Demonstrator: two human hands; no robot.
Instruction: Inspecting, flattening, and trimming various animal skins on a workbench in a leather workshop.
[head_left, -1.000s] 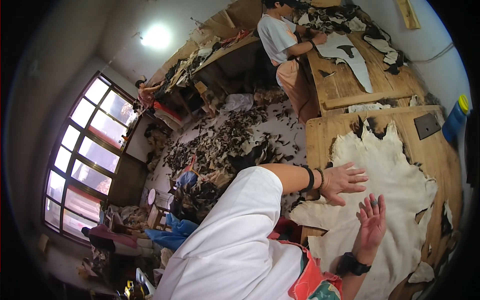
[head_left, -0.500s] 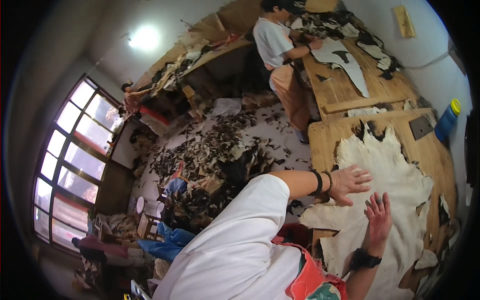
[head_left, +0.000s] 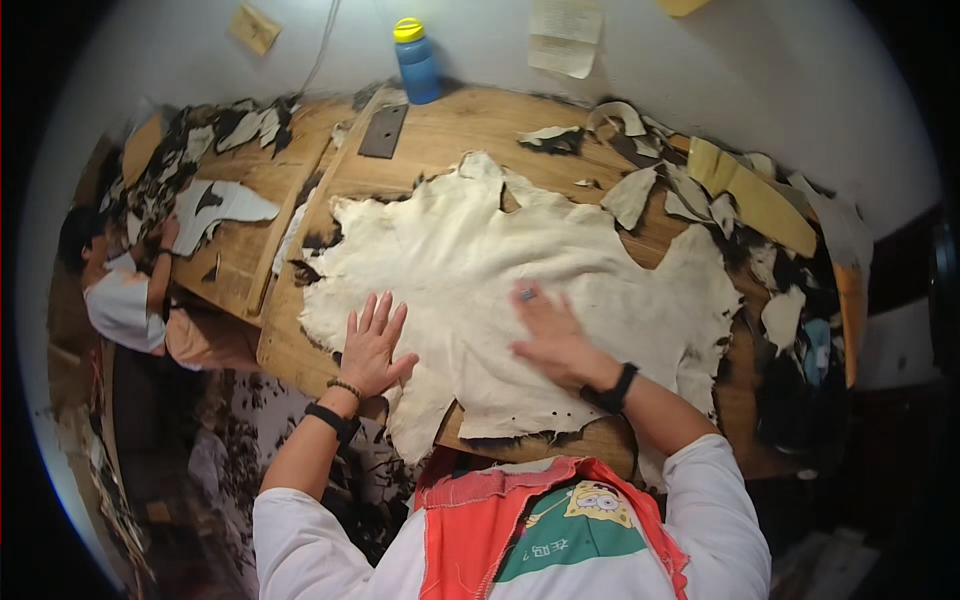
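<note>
A large cream-coloured hide lies spread on the wooden table, flesh side up, with dark hair showing along its ragged edges. My left hand rests flat near the hide's front left part, fingers apart. Toward its middle, my right hand lies with fingers spread, a little smeared by motion, with a grey band on one finger. Neither hand holds anything. Creases run across the hide beyond my right hand. Its front edge hangs over the table edge, and a row of small dark holes shows there.
On the wooden table stand a blue bottle with a yellow lid and a dark flat plate. Hide scraps and a yellowish curved piece lie at the right. A co-worker handles a white piece at the left table.
My view has swung from the room at the left round to the table and hide. My hands, close together before, are now farther apart on the hide.
</note>
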